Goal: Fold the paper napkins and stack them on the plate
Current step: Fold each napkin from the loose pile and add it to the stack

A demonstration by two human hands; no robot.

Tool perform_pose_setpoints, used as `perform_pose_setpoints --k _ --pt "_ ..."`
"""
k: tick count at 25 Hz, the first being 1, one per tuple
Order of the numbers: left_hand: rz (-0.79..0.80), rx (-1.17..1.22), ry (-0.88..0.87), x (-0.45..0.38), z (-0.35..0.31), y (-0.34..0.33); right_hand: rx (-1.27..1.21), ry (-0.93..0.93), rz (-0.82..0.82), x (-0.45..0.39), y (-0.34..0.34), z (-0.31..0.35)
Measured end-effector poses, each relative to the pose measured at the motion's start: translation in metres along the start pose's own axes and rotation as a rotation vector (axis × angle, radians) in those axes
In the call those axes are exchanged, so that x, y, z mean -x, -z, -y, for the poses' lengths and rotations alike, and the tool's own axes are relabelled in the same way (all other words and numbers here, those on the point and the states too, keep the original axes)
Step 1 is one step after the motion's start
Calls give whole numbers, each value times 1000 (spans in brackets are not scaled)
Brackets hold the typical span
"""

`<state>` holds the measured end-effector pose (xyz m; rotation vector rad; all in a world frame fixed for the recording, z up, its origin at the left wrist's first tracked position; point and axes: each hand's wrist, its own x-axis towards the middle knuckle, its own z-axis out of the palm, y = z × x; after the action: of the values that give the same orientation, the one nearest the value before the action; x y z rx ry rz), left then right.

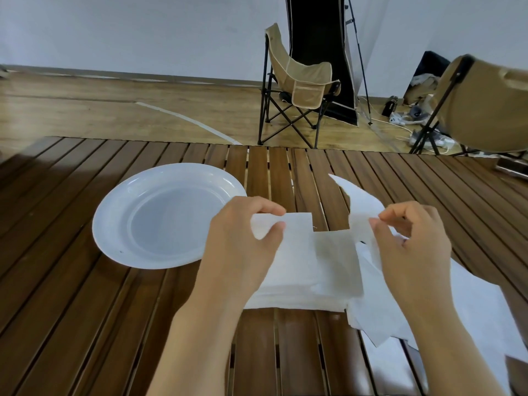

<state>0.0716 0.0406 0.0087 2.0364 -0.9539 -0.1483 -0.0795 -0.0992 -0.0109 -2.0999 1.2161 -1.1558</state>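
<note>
A white paper napkin [317,252] is lifted slightly above the slatted wooden table [85,310]. My left hand [243,241] pinches its upper left corner between thumb and fingers. My right hand [411,247] pinches its upper right part, where a flap sticks up. Under and to the right of the held napkin lies a loose pile of white napkins [428,318]. An empty white plate [165,215] sits on the table to the left of my left hand.
Beyond the table's far edge stands a beige folding camp chair [297,84] on the wooden floor. A second beige chair [483,107] is at the far right. Cables and a power strip [400,120] lie on the floor behind.
</note>
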Motion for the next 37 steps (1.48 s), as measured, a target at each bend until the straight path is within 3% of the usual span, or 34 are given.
perform_pose_setpoints --k 4,8,10,14,18,21,24,27,30,34,37 --pt "134 109 -102 3 -15 -13 -76 258 1 6 -3 24" --pt "49 172 -141 0 -20 -24 -139 361 51 11 -5 38" --pt "-23 193 -180 -2 -20 -22 -241 252 100 13 -5 42" --pt "-92 323 -174 -4 -21 -8 -445 -303 249 13 -1 47" --pt "-97 352 -155 -3 -18 -1 -570 -533 428 11 0 39" --pt "-83 330 -149 -4 -13 -1 -785 -527 444 8 3 38" --pt "-67 325 -129 -4 -12 1 -983 -533 343 4 4 33" --pt "-74 323 -99 -4 -10 3 -1073 -424 230 2 3 29" --pt "-99 294 -80 -4 -8 3 -1133 -360 232 1 4 27" --pt "-113 249 -51 -6 -5 2 -1078 -355 296 2 0 29" --pt "-137 230 -42 -7 -2 1 -848 -293 274 3 -3 27"
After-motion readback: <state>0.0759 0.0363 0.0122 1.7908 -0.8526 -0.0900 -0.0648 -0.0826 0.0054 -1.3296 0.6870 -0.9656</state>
